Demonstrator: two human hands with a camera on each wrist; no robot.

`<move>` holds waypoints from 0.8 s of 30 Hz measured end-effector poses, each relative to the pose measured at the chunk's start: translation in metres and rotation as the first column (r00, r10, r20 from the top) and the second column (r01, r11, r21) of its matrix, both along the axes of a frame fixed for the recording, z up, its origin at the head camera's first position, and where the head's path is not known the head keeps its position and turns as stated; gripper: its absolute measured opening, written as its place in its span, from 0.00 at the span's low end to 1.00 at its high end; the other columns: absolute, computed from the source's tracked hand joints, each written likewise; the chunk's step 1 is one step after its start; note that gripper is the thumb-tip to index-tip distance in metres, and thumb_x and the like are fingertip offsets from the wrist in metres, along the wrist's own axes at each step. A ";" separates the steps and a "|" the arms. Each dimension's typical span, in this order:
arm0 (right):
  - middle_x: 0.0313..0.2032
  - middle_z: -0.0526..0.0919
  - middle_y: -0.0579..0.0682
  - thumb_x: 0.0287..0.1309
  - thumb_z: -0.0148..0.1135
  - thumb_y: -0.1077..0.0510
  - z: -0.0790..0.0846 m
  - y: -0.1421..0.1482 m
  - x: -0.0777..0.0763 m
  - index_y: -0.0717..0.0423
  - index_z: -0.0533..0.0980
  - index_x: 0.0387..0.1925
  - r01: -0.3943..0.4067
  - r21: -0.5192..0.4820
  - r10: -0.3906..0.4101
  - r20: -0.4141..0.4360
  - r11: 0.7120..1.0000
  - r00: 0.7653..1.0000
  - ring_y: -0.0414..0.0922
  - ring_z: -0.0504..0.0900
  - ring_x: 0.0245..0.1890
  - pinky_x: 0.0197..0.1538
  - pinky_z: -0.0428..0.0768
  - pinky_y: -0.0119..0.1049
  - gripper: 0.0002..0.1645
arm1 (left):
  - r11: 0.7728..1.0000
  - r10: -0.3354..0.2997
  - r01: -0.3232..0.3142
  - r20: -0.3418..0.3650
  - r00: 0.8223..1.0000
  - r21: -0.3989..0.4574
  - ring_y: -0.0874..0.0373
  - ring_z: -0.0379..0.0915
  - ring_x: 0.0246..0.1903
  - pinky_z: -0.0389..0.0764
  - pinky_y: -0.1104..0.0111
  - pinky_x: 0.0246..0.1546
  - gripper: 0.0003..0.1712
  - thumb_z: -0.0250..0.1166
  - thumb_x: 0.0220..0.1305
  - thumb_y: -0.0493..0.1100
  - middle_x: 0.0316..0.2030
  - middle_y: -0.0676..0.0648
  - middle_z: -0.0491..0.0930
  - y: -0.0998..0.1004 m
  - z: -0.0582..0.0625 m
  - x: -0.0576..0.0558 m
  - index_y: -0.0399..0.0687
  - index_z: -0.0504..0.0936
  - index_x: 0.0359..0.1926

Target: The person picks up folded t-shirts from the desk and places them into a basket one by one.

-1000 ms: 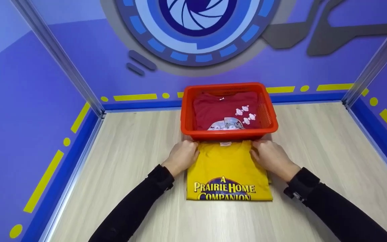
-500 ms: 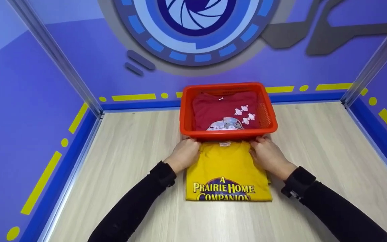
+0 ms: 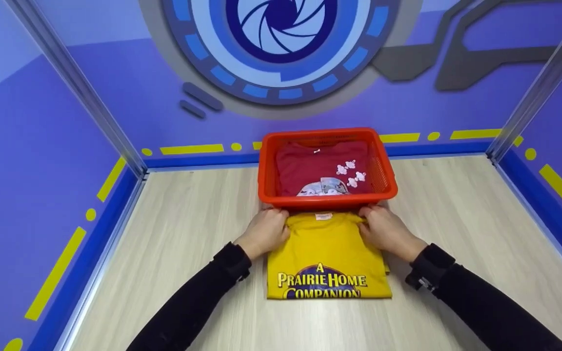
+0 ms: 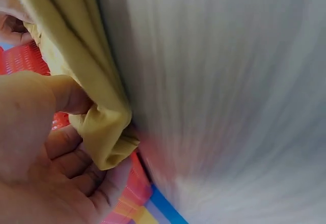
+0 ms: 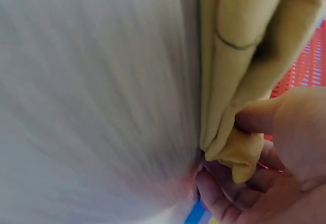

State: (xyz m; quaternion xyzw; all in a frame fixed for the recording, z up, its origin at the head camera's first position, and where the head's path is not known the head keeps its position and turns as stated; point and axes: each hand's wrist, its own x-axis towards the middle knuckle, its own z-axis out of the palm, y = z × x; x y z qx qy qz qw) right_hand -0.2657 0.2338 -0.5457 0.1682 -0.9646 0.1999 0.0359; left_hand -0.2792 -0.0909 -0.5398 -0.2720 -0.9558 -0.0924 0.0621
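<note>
A folded yellow T-shirt (image 3: 327, 248) with printed lettering lies on the table, its collar end close to the red basket. My left hand (image 3: 267, 229) pinches its far left corner; in the left wrist view the thumb presses the yellow cloth (image 4: 104, 127) against curled fingers. At the far right corner my right hand (image 3: 383, 229) pinches the shirt too, and the right wrist view has the thumb on the folded layers (image 5: 239, 107) with fingers beneath. Inside the basket (image 3: 327, 200) lies a folded dark red shirt (image 3: 305, 168) with a white print.
The basket stands near the back wall (image 3: 203, 126), just beyond the yellow shirt. Pale wood tabletop (image 3: 193, 204) extends on both sides. Blue-purple panels with metal corner posts (image 3: 81, 92) enclose the left, back and right.
Both hands keep to the shirt's far corners, with slight shifts of the fingers. The whole head view has tipped a little, so everything sits somewhat lower in it.
</note>
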 end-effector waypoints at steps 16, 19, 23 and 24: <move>0.43 0.86 0.49 0.60 0.69 0.56 0.048 0.009 0.020 0.53 0.82 0.48 0.059 -0.114 -0.053 0.061 0.992 0.997 0.47 0.81 0.40 0.51 0.84 0.48 0.14 | 0.990 -0.010 -0.023 0.224 0.975 0.142 0.58 0.75 0.33 0.76 0.67 0.38 0.12 0.61 0.61 0.47 0.36 0.53 0.79 -0.014 0.039 0.007 0.52 0.83 0.45; 0.44 0.86 0.50 0.62 0.67 0.55 0.059 0.013 0.022 0.52 0.81 0.49 0.068 -0.139 -0.058 0.079 0.988 0.995 0.47 0.81 0.38 0.48 0.85 0.46 0.14 | 0.981 -0.033 -0.012 0.227 0.973 0.194 0.59 0.75 0.32 0.76 0.68 0.36 0.11 0.62 0.61 0.47 0.34 0.55 0.79 -0.018 0.050 0.006 0.54 0.83 0.43; 0.44 0.87 0.53 0.64 0.64 0.58 0.080 0.020 0.023 0.54 0.81 0.48 0.035 -0.190 -0.031 0.024 0.981 0.999 0.47 0.82 0.35 0.41 0.85 0.42 0.12 | 0.965 -0.102 0.049 0.193 0.976 0.257 0.60 0.75 0.33 0.78 0.68 0.38 0.08 0.62 0.63 0.46 0.35 0.56 0.81 -0.021 0.070 0.006 0.56 0.83 0.43; 0.44 0.88 0.54 0.64 0.64 0.59 0.085 0.022 0.023 0.54 0.82 0.48 0.026 -0.201 -0.025 0.006 0.979 1.000 0.47 0.82 0.35 0.40 0.85 0.41 0.12 | 0.961 -0.120 0.069 0.178 0.977 0.268 0.60 0.75 0.34 0.79 0.68 0.40 0.08 0.61 0.64 0.46 0.37 0.56 0.81 -0.022 0.076 0.006 0.56 0.83 0.43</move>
